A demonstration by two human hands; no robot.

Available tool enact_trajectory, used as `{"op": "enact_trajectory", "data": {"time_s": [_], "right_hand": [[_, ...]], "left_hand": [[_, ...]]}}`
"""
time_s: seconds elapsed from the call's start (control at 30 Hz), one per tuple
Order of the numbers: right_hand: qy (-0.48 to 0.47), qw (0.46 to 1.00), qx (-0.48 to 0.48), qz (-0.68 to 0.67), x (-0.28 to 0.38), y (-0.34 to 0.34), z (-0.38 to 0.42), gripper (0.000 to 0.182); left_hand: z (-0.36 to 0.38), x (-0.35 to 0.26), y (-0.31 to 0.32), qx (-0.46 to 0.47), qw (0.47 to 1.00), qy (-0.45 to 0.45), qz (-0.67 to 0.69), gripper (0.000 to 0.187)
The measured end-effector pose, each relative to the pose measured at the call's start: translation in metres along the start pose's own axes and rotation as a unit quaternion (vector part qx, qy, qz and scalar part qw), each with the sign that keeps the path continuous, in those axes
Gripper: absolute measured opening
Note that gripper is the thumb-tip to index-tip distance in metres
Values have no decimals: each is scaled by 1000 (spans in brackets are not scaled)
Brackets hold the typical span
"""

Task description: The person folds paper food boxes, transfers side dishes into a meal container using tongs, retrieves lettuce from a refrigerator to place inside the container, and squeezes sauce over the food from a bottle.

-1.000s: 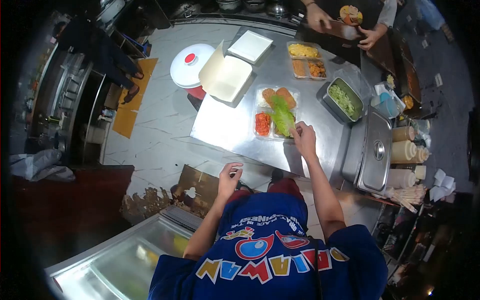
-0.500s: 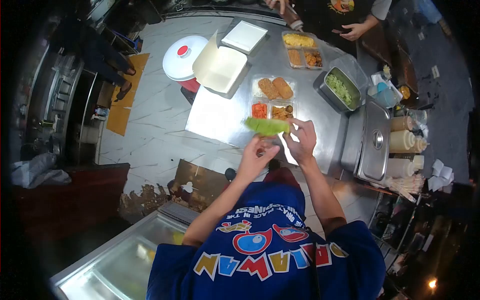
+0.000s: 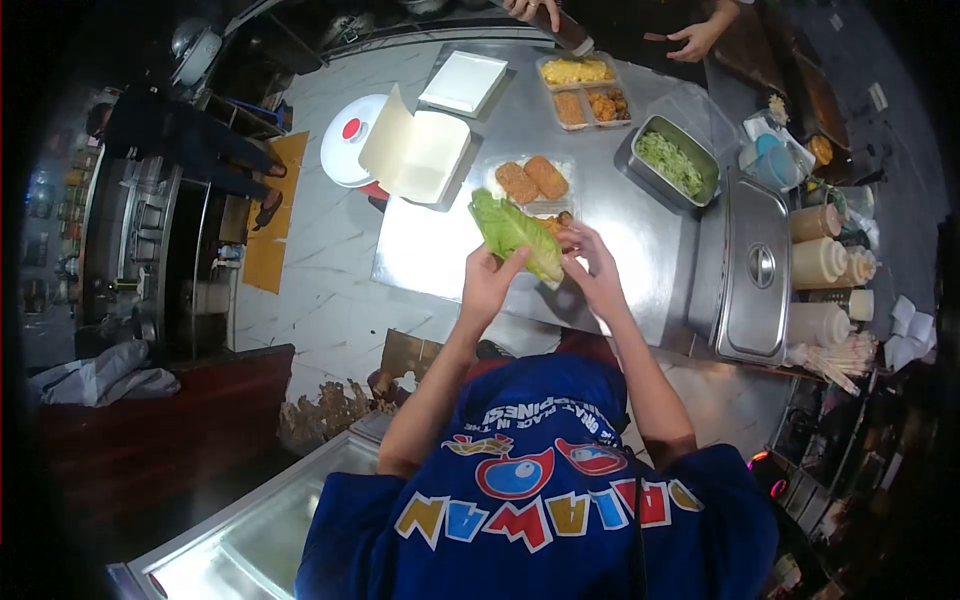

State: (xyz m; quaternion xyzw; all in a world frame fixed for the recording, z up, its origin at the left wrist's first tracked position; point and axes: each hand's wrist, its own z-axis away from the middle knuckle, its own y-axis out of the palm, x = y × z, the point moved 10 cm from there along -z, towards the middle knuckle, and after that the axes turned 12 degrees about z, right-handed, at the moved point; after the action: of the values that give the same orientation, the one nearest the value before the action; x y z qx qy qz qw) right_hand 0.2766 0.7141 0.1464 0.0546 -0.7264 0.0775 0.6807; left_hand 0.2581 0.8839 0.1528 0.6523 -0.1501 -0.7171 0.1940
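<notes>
A green lettuce leaf (image 3: 512, 230) hangs in the air above the near part of a clear compartment tray (image 3: 573, 188). My left hand (image 3: 486, 284) grips its lower left edge between thumb and fingers. At the stem end, the fingers of my right hand (image 3: 597, 276) are closed on the leaf. Beneath, two breaded patties (image 3: 531, 181) lie on white rice in the tray. Some brown cooked food (image 3: 552, 222) shows beside the leaf; the tray's near left compartment is hidden behind it.
An open white carton (image 3: 428, 150) and a closed white box (image 3: 463, 82) sit left. Another filled tray (image 3: 549, 100) is at the back, where a co-worker's hand (image 3: 535, 10) holds a sauce bottle (image 3: 572, 38). On the right are a metal pan (image 3: 625, 160) of shredded greens and a lidded steel container (image 3: 758, 270).
The lettuce leaf has turned from nearly edge-on to showing its broad face. My left hand has moved up and taken hold of its edge. The whole view has shifted slightly.
</notes>
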Motion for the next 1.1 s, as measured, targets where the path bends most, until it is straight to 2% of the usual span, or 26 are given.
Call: {"op": "enact_trajectory", "data": {"time_s": [0.07, 0.1, 0.2, 0.4, 0.6, 0.7, 0.8, 0.87, 0.97, 1.0, 1.07, 1.1], "right_hand": [[89, 980, 143, -103, -32, 19, 0, 39], [94, 976, 180, -81, -38, 25, -1, 34], [117, 968, 171, -143, -47, 30, 2, 30], [109, 972, 168, -120, -20, 32, 4, 26], [35, 984, 175, 17, -26, 18, -8, 23], [-4, 978, 160, 130, -25, 13, -13, 25], [-90, 979, 91, 161, -10, 3, -18, 26], [-105, 977, 51, 181, -8, -1, -21, 29], [-71, 981, -1, 181, -15, -9, -20, 35], [-53, 983, -16, 176, -18, -13, -21, 37], [17, 991, 20, 133, -33, -10, -18, 43], [52, 992, 38, 111, -40, -8, -15, 46]], "left_hand": [[-5, 7, -6, -4, 1000, -10, 14, 28], [-8, 11, -10, -15, 999, -18, 34, 29], [-4, 24, -9, -36, 995, -44, 76, 31], [-3, 40, -3, -33, 992, -65, 104, 32], [-3, 59, 0, -16, 976, -175, 131, 31], [-4, 59, 0, -11, 969, -214, 123, 33], [-4, 55, 2, -12, 963, -251, 93, 37], [-3, 54, 6, -17, 960, -260, 101, 38], [-7, 59, 15, 11, 963, -254, 84, 39], [-15, 61, 13, 22, 977, -209, 41, 39], [-24, 67, 11, 42, 991, -117, -45, 40], [-23, 71, 10, 21, 994, -107, -31, 37]]}}
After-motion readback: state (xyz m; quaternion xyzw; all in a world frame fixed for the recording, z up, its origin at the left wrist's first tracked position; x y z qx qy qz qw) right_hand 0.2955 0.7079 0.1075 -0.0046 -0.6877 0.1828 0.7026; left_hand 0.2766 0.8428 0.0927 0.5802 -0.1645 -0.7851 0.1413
